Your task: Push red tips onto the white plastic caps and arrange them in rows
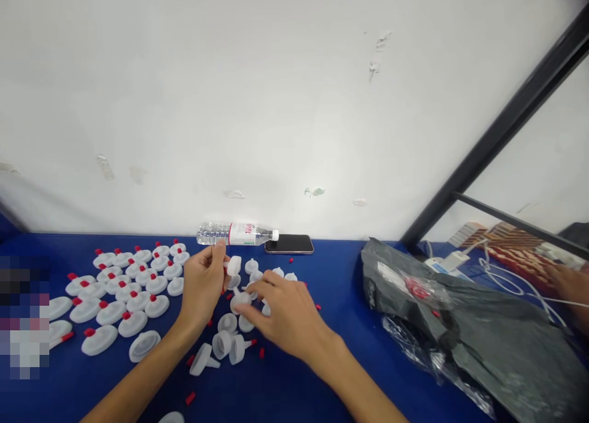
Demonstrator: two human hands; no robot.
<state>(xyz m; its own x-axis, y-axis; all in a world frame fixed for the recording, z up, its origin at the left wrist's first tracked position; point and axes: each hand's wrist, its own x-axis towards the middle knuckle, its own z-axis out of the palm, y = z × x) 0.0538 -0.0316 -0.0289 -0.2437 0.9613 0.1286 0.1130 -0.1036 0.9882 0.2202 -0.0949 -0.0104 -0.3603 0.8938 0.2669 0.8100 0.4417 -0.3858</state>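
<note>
My left hand (205, 282) pinches a small white plastic nozzle cap (234, 266) between thumb and fingers, above the table. My right hand (288, 312) is over a loose pile of similar caps, thumb and fingers apart around a translucent white cap (240, 301); whether they touch it I cannot tell. Nearer me, other caps, such as this one with a pointed spout (202, 360), lie tipped on their sides. Small red tips (190, 398) are scattered among them. Part of the pile is hidden under my right hand.
Many white discs with red tips (132, 323) stand on the blue table (294, 392) at left. A water bottle (243, 234) lies by the wall, against a phone (294, 244). Right are a dark plastic bag (464, 325), a black metal frame (497, 113), white cables and another person's hand (570, 288).
</note>
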